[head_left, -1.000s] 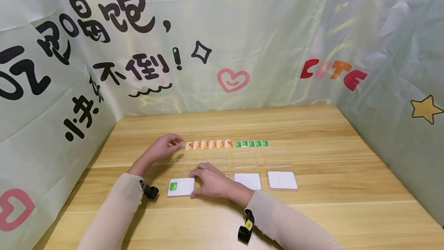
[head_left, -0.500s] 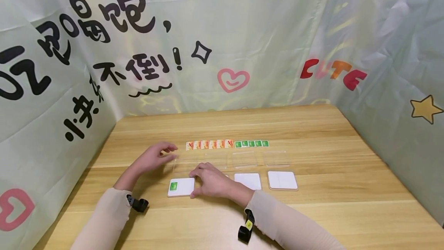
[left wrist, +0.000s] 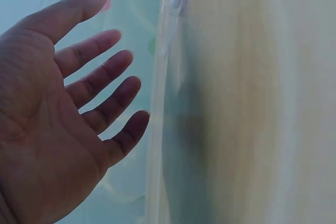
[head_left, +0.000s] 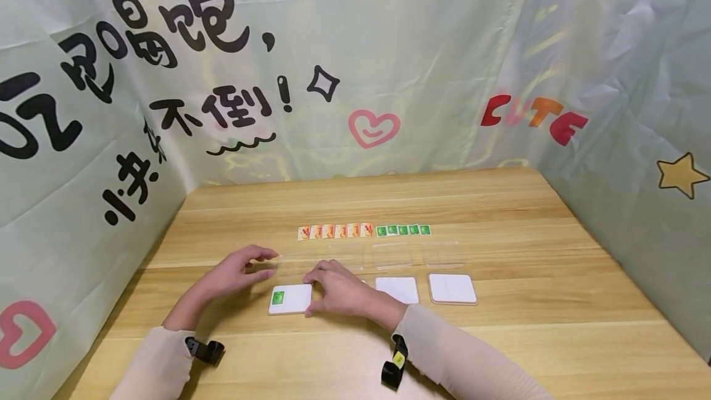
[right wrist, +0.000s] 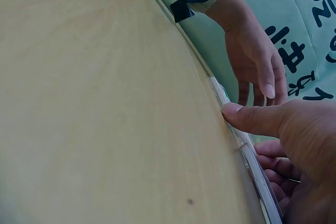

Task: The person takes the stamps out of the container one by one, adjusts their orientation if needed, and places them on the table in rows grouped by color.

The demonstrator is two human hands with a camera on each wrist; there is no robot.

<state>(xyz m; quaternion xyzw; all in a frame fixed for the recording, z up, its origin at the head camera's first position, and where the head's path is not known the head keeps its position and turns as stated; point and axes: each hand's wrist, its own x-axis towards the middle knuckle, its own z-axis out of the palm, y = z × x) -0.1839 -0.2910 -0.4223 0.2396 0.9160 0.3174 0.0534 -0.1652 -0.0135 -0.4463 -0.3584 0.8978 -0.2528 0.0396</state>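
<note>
A flat white case (head_left: pixel 297 299) lies on the table with a small green sticker (head_left: pixel 278 298) at its left end. My right hand (head_left: pixel 341 292) holds this case at its right end, thumb on the near edge and fingers on the far edge. In the right wrist view the thumb (right wrist: pixel 257 119) presses the case's side, with the fingers partly hidden behind it. My left hand (head_left: pixel 236 273) hovers to the left, above the table, fingers spread and slightly bent. In the left wrist view its palm (left wrist: pixel 47 129) holds nothing.
Two more white cases (head_left: pixel 397 290) (head_left: pixel 452 289) lie to the right; another is mostly hidden under my right hand. Several clear plastic covers (head_left: pixel 391 255) form a row behind. Farther back are orange stickers (head_left: pixel 335 231) and green stickers (head_left: pixel 403 231). Printed cloth (head_left: pixel 433 79) encloses the table.
My left hand has drawn back from beside the orange stickers, moving left and toward me. The right hand and the case with the green sticker have stayed put.
</note>
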